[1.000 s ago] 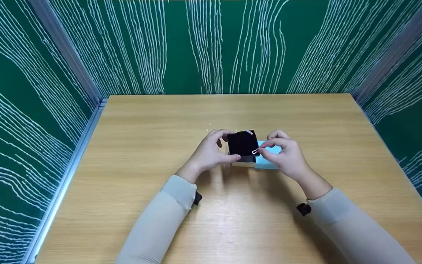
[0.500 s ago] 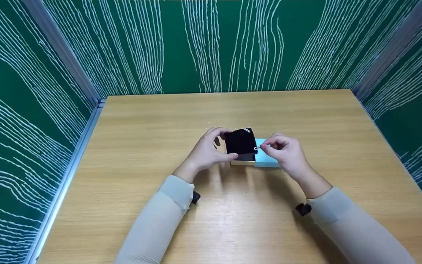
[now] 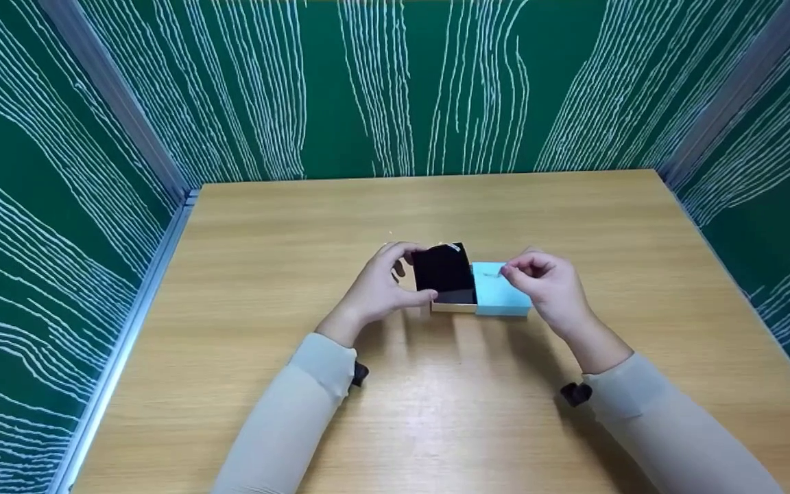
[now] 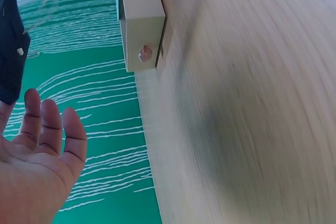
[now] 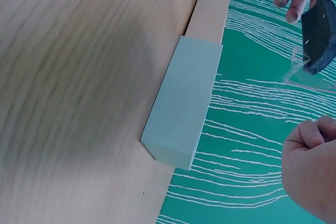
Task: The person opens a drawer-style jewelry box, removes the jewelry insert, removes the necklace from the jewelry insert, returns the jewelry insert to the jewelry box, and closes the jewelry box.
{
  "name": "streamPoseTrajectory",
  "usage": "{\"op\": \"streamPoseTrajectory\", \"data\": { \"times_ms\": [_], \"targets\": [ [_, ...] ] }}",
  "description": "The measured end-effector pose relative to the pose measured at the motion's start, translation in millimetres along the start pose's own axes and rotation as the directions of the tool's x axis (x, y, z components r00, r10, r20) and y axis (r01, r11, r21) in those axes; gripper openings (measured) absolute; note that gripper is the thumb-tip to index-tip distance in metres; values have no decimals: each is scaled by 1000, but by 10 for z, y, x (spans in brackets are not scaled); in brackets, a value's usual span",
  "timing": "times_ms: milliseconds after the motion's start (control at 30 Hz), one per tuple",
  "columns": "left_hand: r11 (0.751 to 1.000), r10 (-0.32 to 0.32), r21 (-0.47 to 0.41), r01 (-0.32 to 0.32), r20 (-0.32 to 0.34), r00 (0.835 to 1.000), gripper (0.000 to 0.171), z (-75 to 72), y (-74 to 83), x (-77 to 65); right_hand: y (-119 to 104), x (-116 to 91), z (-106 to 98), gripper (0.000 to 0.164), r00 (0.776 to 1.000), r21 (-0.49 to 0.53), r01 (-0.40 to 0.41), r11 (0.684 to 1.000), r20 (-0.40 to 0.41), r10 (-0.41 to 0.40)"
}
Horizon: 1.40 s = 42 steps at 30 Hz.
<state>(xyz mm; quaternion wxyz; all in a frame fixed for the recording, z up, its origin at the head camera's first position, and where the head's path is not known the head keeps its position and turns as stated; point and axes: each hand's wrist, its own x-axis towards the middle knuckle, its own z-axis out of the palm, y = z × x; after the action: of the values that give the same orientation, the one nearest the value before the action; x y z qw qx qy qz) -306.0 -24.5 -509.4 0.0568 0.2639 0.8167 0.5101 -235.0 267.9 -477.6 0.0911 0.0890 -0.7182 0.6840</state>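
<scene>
My left hand [image 3: 382, 285] pinches a black padded insert [image 3: 441, 269] between thumb and fingers and tilts it above a small drawer box. In the left wrist view, several fingers of that hand spread free below the insert [image 4: 11, 45]. A thin silvery chain [image 5: 299, 65] runs from the insert in the right wrist view. My right hand [image 3: 554, 288] pinches one end of the chain, over the box's light blue sleeve [image 3: 503, 293]. The pale inner tray [image 3: 455, 308] sticks out of the sleeve to the left. A small whitish piece [image 3: 455, 248] shows on the insert's upper corner.
The box rests on a wooden table [image 3: 409, 412]. A tiny pale speck [image 3: 390, 232] lies beyond my left hand. Green panels with white lines [image 3: 326, 89] stand behind the table and at both sides. The tray end has a small round pinkish spot [image 4: 145, 53].
My right hand has moved right, drawing the chain end away from the insert's lower corner. My left hand has shifted slightly left with the insert, showing more of the box.
</scene>
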Motion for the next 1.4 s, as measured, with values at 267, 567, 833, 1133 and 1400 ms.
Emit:
{"op": "streamPoseTrajectory", "data": {
  "times_ms": [267, 567, 833, 1133, 1400],
  "targets": [
    [999, -1, -33, 1, -4, 1000, 72, -43, -68, -109, -54, 6, -92, 6, 999, -60, -46, 997, -33, 44],
    [1000, -1, -19, 1, -7, 1000, 70, -107, -40, -194, 24, 133, -307, 21, 987, -79, -135, 988, -103, 127],
    [999, 28, 18, -28, 3, 1000, 69, -176, 17, -214, 23, 238, -409, 16, 974, 46, -73, 996, -210, 81],
    [998, 54, 32, -54, 7, 999, 70, -234, 43, -247, -8, 268, -440, 19, 975, 64, -59, 996, -209, 71],
    [997, 67, 25, -68, 34, 997, 71, -250, 71, -259, 22, 256, -478, 23, 970, 92, -67, 993, -228, 86]
  ]
}}
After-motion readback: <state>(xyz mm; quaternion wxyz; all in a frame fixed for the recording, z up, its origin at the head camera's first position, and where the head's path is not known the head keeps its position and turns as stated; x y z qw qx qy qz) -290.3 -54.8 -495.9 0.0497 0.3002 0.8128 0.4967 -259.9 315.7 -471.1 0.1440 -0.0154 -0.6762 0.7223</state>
